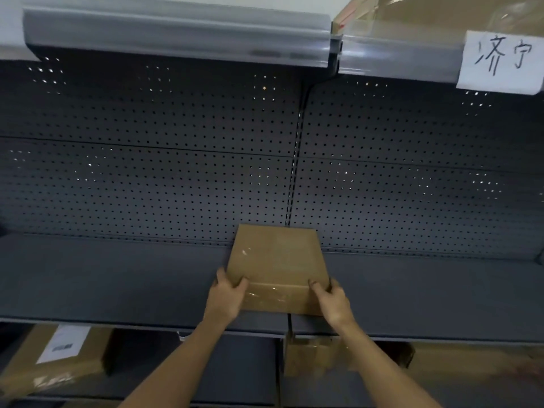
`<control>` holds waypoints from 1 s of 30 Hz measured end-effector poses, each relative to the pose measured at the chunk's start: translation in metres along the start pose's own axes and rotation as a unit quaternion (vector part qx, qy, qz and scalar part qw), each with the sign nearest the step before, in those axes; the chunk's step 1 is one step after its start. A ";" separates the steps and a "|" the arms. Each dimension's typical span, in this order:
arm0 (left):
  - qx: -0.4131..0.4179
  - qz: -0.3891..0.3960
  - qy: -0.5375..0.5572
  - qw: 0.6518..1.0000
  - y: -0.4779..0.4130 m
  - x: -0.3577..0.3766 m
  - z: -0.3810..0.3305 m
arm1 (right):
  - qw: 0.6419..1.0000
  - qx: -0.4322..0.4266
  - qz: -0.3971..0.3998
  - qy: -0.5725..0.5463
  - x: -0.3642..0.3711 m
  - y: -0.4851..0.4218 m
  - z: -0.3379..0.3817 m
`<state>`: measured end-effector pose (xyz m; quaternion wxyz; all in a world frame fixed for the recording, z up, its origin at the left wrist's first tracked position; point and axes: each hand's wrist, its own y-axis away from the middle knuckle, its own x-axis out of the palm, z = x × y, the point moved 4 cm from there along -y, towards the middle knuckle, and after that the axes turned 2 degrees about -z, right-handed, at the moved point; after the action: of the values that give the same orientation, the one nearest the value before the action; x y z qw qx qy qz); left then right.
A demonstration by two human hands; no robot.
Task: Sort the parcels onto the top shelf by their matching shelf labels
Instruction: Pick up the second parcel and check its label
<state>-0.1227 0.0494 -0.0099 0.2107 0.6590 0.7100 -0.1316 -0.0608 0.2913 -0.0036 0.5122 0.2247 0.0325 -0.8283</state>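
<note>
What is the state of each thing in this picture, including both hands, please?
left hand: gripping the near left corner of the held parcel.
right hand: gripping its near right corner.
held parcel: closed, taped, flat on the middle shelf.
top shelf label: hanging on the rail, handwritten.
top shelf parcel: stored, wrapped in film.
lower left parcel: on the lower shelf, white label up.
lower middle parcel: on the lower shelf, blurred.

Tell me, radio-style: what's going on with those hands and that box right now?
Both hands, left and right, gripping cardboard parcel on middle shelf. Top shelf label up right. Nothing blocking.
</note>
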 end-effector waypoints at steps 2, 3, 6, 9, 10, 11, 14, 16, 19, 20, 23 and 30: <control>-0.003 -0.008 0.038 0.999 0.003 0.004 0.000 | 1.000 0.002 -0.002 -0.022 -0.001 0.001 -0.001; -0.003 -0.015 0.057 0.998 0.004 0.005 0.000 | 0.999 0.001 -0.005 -0.032 -0.001 0.002 -0.002; -0.012 -0.042 0.104 0.994 0.008 0.004 -0.001 | 0.997 -0.013 -0.021 -0.074 -0.003 0.008 -0.003; -0.029 -0.074 0.159 0.984 0.015 0.003 0.002 | 0.986 -0.023 -0.039 -0.161 -0.006 0.018 0.004; -0.032 -0.075 0.175 0.981 0.018 0.004 0.002 | 0.980 -0.020 -0.045 -0.192 -0.007 0.021 0.007; -0.035 -0.071 0.189 0.979 0.020 0.005 0.003 | 0.975 -0.021 -0.052 -0.214 -0.009 0.024 0.011; -0.022 -0.060 0.206 0.976 0.024 0.005 0.000 | 0.963 -0.038 -0.068 -0.259 -0.014 0.030 0.023; -0.003 -0.054 0.206 0.977 0.025 0.004 -0.004 | 0.954 -0.045 -0.076 -0.285 -0.017 0.031 0.030; 0.028 -0.051 0.194 0.979 0.027 0.002 -0.010 | 0.942 -0.048 -0.079 -0.322 -0.017 0.033 0.036; 0.046 -0.055 0.188 0.980 0.029 0.001 -0.012 | 0.939 -0.048 -0.082 -0.331 -0.016 0.034 0.037; 0.139 -0.088 0.115 0.980 0.037 -0.006 -0.022 | 0.931 -0.048 -0.092 -0.350 -0.018 0.036 0.039; 0.413 -0.097 -0.333 0.842 0.063 0.003 -0.050 | 0.926 -0.086 -0.100 -0.355 -0.027 0.043 0.056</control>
<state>-0.0669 0.0816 0.0377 0.1288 0.5297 0.5372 -0.6436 -0.0328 0.2774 0.0645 0.4216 -0.1331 -0.0583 -0.8951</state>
